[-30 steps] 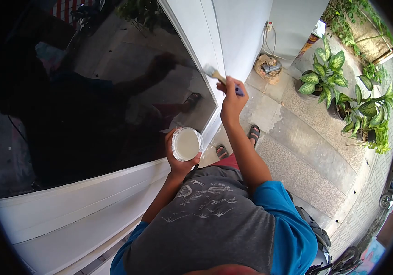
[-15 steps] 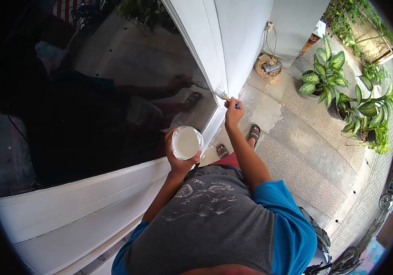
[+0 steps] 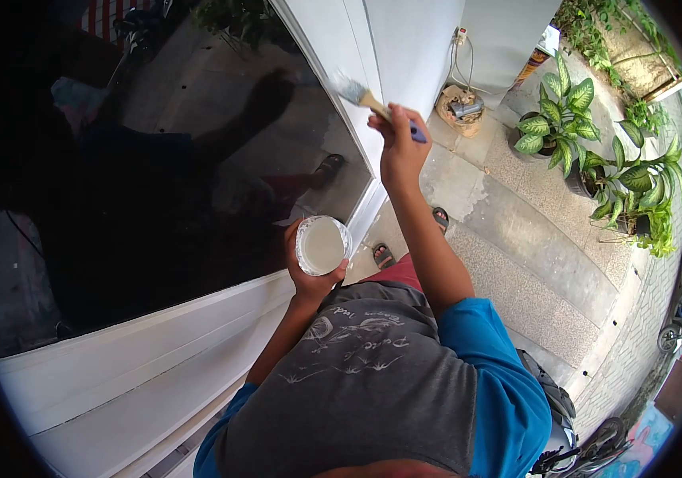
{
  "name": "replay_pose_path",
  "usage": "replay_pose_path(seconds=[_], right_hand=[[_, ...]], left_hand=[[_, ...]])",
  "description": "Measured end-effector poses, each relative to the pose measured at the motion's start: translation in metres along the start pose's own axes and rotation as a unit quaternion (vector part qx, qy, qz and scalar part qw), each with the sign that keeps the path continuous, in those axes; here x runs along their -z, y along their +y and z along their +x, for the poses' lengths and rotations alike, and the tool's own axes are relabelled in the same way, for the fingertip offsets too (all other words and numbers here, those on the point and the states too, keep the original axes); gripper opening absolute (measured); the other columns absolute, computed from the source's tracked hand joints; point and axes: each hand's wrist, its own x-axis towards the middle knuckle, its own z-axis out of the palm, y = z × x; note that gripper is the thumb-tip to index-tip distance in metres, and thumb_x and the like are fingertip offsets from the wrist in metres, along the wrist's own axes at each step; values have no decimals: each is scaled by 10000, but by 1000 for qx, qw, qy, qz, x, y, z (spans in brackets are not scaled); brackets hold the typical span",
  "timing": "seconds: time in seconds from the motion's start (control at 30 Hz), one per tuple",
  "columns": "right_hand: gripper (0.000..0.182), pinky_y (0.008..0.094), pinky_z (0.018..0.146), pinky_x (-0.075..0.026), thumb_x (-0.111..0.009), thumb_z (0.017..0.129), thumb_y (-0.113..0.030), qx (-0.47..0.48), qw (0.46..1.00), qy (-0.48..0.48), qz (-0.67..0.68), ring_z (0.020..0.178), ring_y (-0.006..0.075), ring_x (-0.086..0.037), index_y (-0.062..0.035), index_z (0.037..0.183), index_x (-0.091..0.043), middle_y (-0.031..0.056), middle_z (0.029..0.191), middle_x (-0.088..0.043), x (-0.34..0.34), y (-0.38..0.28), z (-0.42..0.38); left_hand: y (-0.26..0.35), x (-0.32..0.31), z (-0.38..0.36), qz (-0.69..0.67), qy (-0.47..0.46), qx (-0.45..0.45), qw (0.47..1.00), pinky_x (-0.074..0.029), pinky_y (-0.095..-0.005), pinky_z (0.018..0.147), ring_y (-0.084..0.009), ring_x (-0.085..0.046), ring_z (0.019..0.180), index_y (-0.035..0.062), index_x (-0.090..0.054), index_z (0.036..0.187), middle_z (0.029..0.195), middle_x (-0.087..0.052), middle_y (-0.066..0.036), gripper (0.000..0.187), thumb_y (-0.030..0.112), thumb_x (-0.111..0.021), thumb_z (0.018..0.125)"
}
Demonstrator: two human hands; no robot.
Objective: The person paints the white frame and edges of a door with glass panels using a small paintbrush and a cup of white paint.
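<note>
My left hand [image 3: 309,279] is wrapped round a tub of white paint [image 3: 324,245], held upright in front of my waist near the dark window. White paint smears its rim. My right hand [image 3: 402,147] grips a paintbrush [image 3: 373,103] by its handle, whose purple end sticks out past my fingers. Its whitish bristles point up and left, overlapping the white window frame [image 3: 325,56] in this view. Beside the frame rises a white wall [image 3: 416,40].
A dark glass pane [image 3: 197,183] fills the left, reflecting my arm. Potted plants [image 3: 576,111] stand on the right of the paved floor [image 3: 516,231]. By the wall sits a paper bag [image 3: 462,113] with a grey tool and a cable. Motorbikes [image 3: 679,327] are parked at far right.
My right hand has lifted the paintbrush up from the low corner of the frame, and it now appears larger and closer. My left hand with the tub has hardly moved.
</note>
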Motion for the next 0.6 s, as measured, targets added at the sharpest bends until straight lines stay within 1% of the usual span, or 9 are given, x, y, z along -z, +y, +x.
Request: replay_pose_path(seconds=[0.07,0.17,0.2,0.23,0.3,0.37,0.47,0.5,0.6], right_hand=[[242,319,729,-623,-678,1009,-162,-52,996,65,-34,754,229,-747,75,1048,-649,176,898,-723,48,34,-6],[226,316,696,-623,-682,999,-156,-58,988,109,-93,728,224,-744,68,1011,-655,162,863,-722,119,82,-20],[217,315,683,-622,-683,993,-153,-71,974,140,-161,714,218,-741,62,988,-658,153,840,-719,143,99,-24],[210,314,671,-621,-684,987,-151,-83,955,171,-228,700,213,-738,57,966,-661,144,818,-716,146,100,-26],[213,311,660,-618,-683,985,-154,-89,952,174,-237,689,206,-733,55,950,-662,140,804,-713,150,103,-21],[232,303,646,-607,-676,990,-170,-84,955,153,-238,669,190,-724,54,930,-663,128,773,-705,118,85,-10],[269,305,675,-598,-696,990,-195,-14,980,57,-192,694,194,-728,73,981,-673,146,815,-726,16,3,0],[271,307,691,-597,-701,990,-199,1,984,49,-170,694,198,-729,71,991,-670,147,813,-725,-7,-15,1],[255,329,695,-606,-680,999,-171,11,999,32,-12,703,219,-730,78,1041,-647,178,833,-717,-23,-25,15]], left_hand=[[-2,-1,1,-4,8,-13,1000,-458,-401,1060,-269,-555,1235,1,-472,1389,1358,-480,-130,870,169,-884,642],[-3,0,-1,-13,15,10,1000,-457,-401,1064,-267,-550,1242,2,-465,1395,1365,-474,-129,876,174,-884,645],[-4,1,-1,-13,15,10,1000,-457,-401,1064,-267,-550,1242,2,-465,1395,1365,-474,-129,876,174,-884,645],[-4,1,-1,-10,15,12,1000,-456,-401,1066,-267,-550,1244,3,-463,1398,1365,-474,-129,882,173,-885,641],[-4,0,0,-6,15,10,1000,-456,-402,1068,-267,-550,1246,5,-462,1400,1365,-474,-129,888,171,-886,638],[-5,0,0,-13,15,6,1000,-457,-402,1069,-269,-553,1247,6,-458,1406,1361,-478,-129,901,173,-892,634],[-5,0,0,-11,17,7,1000,-455,-403,1072,-273,-551,1251,4,-462,1405,1362,-475,-130,904,170,-895,629],[-5,1,-1,-12,15,9,1000,-455,-403,1072,-273,-551,1251,4,-462,1405,1362,-475,-130,904,170,-895,629],[-5,0,-2,6,10,4,1000,-453,-403,1074,-276,-547,1257,-1,-469,1399,1371,-469,-134,898,166,-895,627]])
